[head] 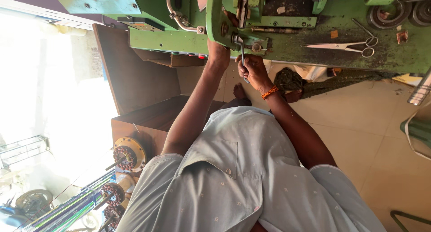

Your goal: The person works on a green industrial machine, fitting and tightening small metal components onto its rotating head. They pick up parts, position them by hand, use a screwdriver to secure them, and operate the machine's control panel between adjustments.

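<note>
My right hand, with an orange bead band at the wrist, is closed around a thin metal key-like tool. The tool's upper end sits at a bolt on the front edge of the green machine. My left hand reaches up beside it against the machine's edge, under a green upright bracket. That bracket and the edge hide its fingers. Both arms stretch from my pale grey shirt toward the machine.
Scissors lie on the machine's dirty green bed, near round metal parts. A brown wooden box stands at left, with wound motor cores by it. My bare feet rest on the tiled floor.
</note>
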